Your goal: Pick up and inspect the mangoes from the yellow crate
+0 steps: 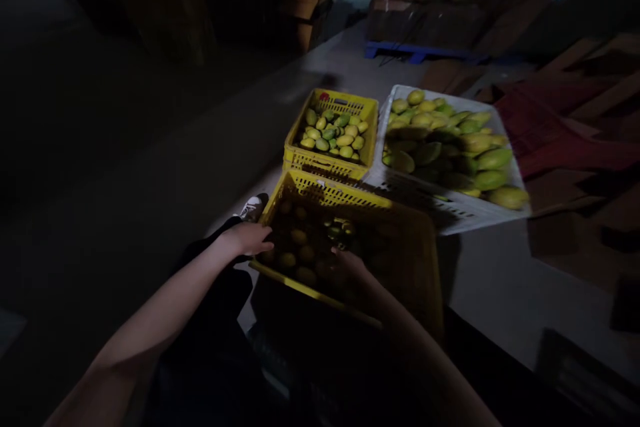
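Directly in front of me stands a large yellow plastic crate [415,213], mostly in shadow, with some rounded yellow-green fruits [299,237] on its bottom. My left hand [253,239] is at the crate's left edge, its fingers stretched out over the rim and apart, holding nothing visible. My right hand [346,263] reaches down inside the same crate. Just beyond its fingertips lies a small lit cluster of fruits [340,230]. Shadow hides most of the right fingers, so I cannot tell whether they grip a fruit.
Behind stands a smaller yellow crate [371,140] of yellow and green fruits. To its right, a white crate [480,217] is heaped with larger, longer ones. Flattened cardboard [570,247] lies at right. Wrapped boxes rest on a blue pallet [420,53]. My shoe [253,207] is beside the near crate.
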{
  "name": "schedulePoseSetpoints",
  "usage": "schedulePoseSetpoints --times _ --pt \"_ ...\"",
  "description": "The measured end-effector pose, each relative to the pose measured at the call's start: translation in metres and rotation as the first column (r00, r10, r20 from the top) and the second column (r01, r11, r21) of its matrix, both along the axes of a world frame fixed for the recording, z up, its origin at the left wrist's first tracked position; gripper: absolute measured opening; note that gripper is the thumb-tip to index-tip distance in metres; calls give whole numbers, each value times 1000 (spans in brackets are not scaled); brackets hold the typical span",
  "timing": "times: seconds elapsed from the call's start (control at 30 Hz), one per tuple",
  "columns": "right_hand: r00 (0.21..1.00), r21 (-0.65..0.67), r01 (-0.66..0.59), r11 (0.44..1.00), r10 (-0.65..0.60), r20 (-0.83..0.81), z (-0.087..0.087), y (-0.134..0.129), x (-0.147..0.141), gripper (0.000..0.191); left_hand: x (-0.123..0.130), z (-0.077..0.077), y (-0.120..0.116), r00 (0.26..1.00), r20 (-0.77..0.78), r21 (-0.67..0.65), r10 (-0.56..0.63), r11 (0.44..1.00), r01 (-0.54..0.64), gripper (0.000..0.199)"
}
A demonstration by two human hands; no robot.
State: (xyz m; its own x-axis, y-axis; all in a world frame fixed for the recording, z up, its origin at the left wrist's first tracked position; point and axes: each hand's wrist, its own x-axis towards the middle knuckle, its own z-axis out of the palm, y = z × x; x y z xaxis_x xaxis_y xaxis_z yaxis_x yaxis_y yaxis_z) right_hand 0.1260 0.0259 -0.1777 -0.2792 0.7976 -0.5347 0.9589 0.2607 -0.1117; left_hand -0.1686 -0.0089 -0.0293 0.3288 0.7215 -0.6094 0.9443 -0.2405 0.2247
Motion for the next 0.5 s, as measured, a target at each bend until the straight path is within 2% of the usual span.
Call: schedulePoseSetpoints --times 0.1,0.17,0.2,0.27,0.37,0.43,0.5 --pt "997 19 -67 998 66 38 57 -12 18 55 2 -1 1 998 -68 -31 4 1000 -6 45" --pt "991 84 -134 988 131 36 110 -28 23 59 5 0 1 996 -90 -52 8 999 -13 48" --pt "972 163 -234 958 230 45 140 -40 23 56 6 0 1 995 -96 -60 9 998 -14 50" --pt "925 285 -362 887 381 -10 204 -72 18 52 8 1 3 994 -106 -69 5 998 -12 51" --pt "863 464 -396 793 494 -109 290 -127 -2 59 12 -1 8 994 -113 -69 -11 998 3 53" --pt "796 582 -426 692 592 -122 330 -158 -17 47 17 -4 12 992 -123 -63 -17 998 9 54" --pt "749 700 -471 536 662 -4 352 -179 -29 38 25 -9 13 990 -137 -56 -16 998 8 53"
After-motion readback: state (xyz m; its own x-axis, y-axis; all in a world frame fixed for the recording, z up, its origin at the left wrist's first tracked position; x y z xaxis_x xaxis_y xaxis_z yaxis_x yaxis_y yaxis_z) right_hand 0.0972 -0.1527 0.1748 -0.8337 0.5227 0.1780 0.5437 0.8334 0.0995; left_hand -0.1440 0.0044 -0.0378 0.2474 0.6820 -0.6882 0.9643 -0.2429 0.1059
